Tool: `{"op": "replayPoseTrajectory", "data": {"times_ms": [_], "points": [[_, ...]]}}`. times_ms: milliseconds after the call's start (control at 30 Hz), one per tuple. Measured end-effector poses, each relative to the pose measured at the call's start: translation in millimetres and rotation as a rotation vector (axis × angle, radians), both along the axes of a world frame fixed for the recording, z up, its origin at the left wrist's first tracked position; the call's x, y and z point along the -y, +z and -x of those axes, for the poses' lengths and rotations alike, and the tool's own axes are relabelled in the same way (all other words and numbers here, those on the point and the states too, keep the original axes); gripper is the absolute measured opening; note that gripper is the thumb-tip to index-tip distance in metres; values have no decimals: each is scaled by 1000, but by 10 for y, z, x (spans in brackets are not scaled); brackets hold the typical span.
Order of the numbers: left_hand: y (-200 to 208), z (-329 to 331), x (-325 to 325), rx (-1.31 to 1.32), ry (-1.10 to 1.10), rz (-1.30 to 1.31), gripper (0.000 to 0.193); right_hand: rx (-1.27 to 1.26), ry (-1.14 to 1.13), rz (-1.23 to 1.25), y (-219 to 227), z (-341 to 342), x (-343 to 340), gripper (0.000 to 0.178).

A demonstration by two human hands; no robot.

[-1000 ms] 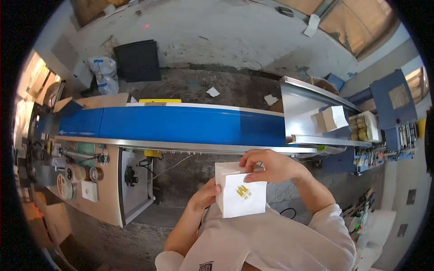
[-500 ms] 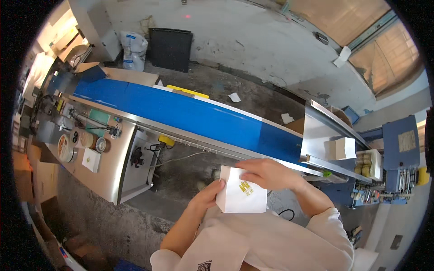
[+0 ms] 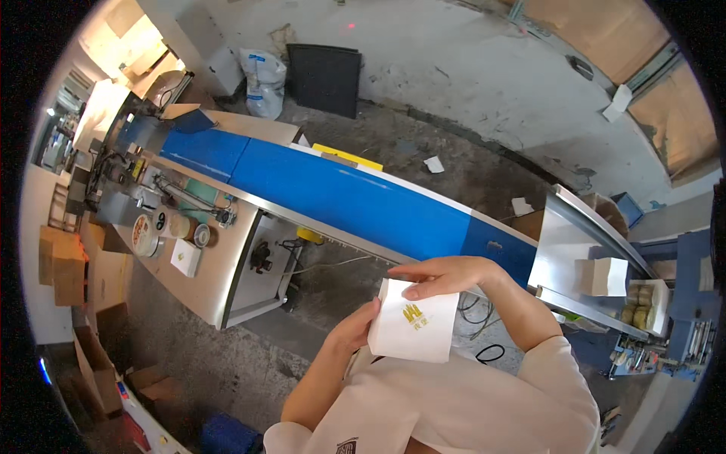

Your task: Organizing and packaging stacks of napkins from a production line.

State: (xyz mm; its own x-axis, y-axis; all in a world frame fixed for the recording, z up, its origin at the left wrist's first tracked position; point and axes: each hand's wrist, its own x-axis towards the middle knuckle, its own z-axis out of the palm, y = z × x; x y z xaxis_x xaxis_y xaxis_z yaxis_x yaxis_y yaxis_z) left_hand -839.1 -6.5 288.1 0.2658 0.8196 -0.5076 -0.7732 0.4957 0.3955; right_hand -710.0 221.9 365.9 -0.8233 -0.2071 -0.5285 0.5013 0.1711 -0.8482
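In front of my chest I hold a thick stack of white paper pieces (image 3: 412,333) with a gold print on its front face. My left hand (image 3: 358,327) is closed on its left side. Over the top edge bends my right hand (image 3: 446,277), its thumb on the printed face and its fingers along the far side. Whether the pieces are flat bags or folded napkins I cannot tell. A smaller white stack with a gold mark (image 3: 185,258) lies on the metal table to the left, beside round tubs.
A blue conveyor belt (image 3: 333,193) runs across ahead of me, ending at a metal chute (image 3: 563,261) with another white stack (image 3: 607,277) on it. The metal table (image 3: 215,291) has a bright edge. Blue machinery (image 3: 684,295) stands at the right; cardboard boxes (image 3: 60,261) are at the left.
The view has swung, so the belt and table sit further right. My right thumb has shifted on the stack, showing more of the printed face. Both hands still hold it.
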Motion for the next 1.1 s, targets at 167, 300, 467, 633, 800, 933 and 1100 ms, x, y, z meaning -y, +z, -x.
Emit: {"op": "replayPoseTrajectory", "data": {"times_ms": [167, 300, 467, 633, 800, 933, 1100], "points": [[7, 65, 11, -22, 123, 28, 82, 40, 35, 58, -268, 217, -93, 86], [175, 306, 95, -77, 208, -185, 79, -26, 35, -19, -374, 467, -82, 91], [272, 731, 131, -364, 90, -142, 78, 52, 79, -77, -332, 969, -9, 81], [248, 1301, 508, -361, 142, -153, 72, 51, -42, 85, -489, 1383, 194, 83], [156, 2073, 990, -361, 364, -131, 68, -62, -617, 810, -621, 1742, 939, 101], [242, 2503, 1191, -621, 382, -152, 74, -189, -655, 556, -585, 2195, 1441, 96], [213, 3016, 1446, -602, 415, -204, 77, -94, -751, 494, -441, 2855, 1654, 90]]}}
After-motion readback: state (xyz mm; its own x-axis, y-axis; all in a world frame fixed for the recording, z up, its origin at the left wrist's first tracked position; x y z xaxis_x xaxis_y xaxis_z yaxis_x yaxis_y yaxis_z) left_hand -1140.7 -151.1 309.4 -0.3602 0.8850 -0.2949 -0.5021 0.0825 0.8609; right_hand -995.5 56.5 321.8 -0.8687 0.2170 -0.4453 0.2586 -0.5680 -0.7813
